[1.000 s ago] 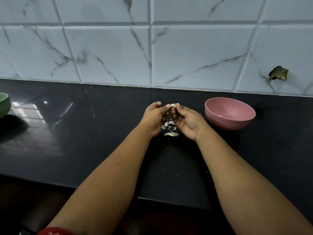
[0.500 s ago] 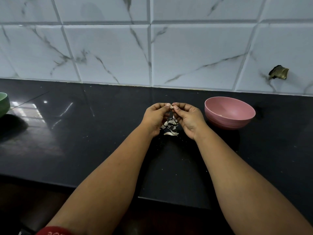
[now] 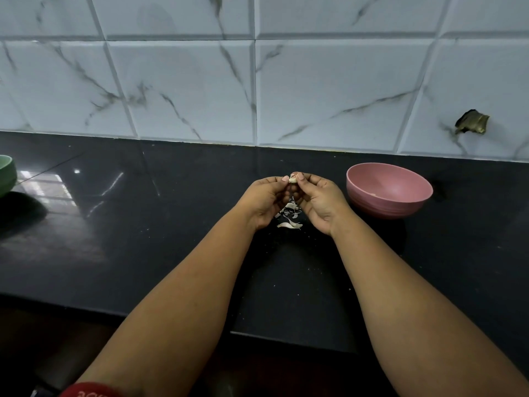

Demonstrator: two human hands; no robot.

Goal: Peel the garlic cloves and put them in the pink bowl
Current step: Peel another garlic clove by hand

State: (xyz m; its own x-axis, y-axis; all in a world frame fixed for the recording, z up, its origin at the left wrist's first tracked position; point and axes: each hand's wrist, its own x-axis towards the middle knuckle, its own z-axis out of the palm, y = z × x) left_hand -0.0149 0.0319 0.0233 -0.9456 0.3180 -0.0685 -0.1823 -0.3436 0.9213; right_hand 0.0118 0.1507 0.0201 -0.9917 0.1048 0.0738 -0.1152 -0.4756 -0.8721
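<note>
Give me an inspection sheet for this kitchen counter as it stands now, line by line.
Surface: black glossy counter, small pale specks scattered on it.
Job's things: garlic clove pinched between both hands, above the counter; pink bowl upright on the person's right, something small and pale inside, too small to identify.
Clutter: garlic skins in a loose pile on the counter below the hands.
Grippers: left hand and right hand meet fingertip to fingertip on the clove.
Cables: nothing seen.
Surroundings: white marbled tile wall with a dark, brassy fitting at the right; green bowl cut off by the left edge.
</note>
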